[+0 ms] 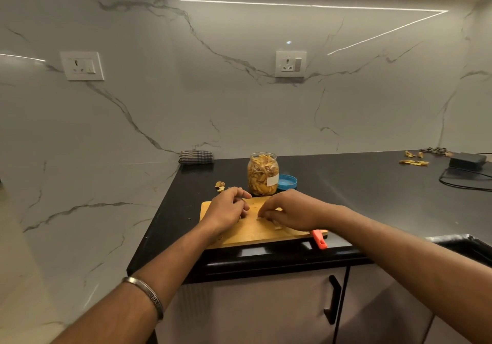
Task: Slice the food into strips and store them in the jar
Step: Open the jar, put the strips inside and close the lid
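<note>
Hands gathering cut strips on board (255, 233); jar (263, 174) nearly full.
Left hand (226, 212), right hand (290, 214): fingers curled, grip unclear; next, lift strips to jar.

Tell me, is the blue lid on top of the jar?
No, the blue lid lies flat on the black counter just to the right of the open jar, which is full of yellow strips.
</note>
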